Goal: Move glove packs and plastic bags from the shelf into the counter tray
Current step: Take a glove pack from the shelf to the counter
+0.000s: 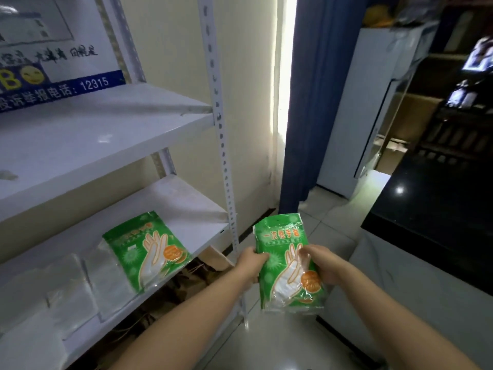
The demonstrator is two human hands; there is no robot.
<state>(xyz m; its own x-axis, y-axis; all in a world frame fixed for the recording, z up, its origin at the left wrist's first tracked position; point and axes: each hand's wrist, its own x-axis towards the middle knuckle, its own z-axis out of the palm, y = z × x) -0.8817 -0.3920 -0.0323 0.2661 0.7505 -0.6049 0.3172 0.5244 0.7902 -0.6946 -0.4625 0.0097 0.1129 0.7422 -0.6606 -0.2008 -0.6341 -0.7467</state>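
Glove pack (280, 237) gripped by left hand (253, 263), apparently right hand (323, 266) too.

I see the held glove pack (289, 263) in bright green with pale starbursts, a white glove outlined in orange and a round orange badge; the second glove pack (146, 249) carries the same print; the plastic bags (66, 289) are clear; the shelf (106, 134) is white; the curtain (309, 102) blue; the counter (440, 209) glossy black; the sign (61, 93) has a blue band with white digits.
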